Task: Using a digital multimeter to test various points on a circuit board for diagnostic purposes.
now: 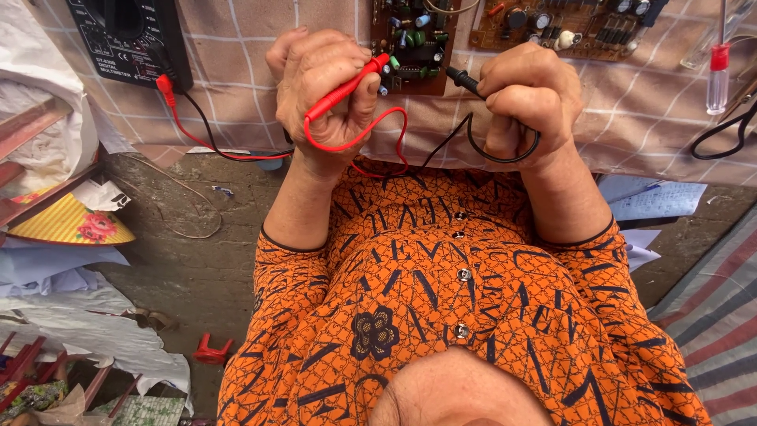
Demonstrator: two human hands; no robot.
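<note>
My left hand (323, 91) is shut on a red test probe (347, 87), whose tip rests on the lower edge of a small brown circuit board (410, 43) carrying several capacitors and other parts. My right hand (528, 99) grips a black test probe (465, 80), its tip just beside that board's right edge. Red and black leads (213, 146) loop under my hands and run left to a black multimeter (126, 35) at the top left. Everything lies on a beige checked cloth (236, 79).
A second, wider circuit board (568, 28) lies at the top right. A screwdriver with a clear handle and red band (717, 71) and a black cable (721, 138) lie at the far right. Papers, plastic and scrap sit on the floor at left.
</note>
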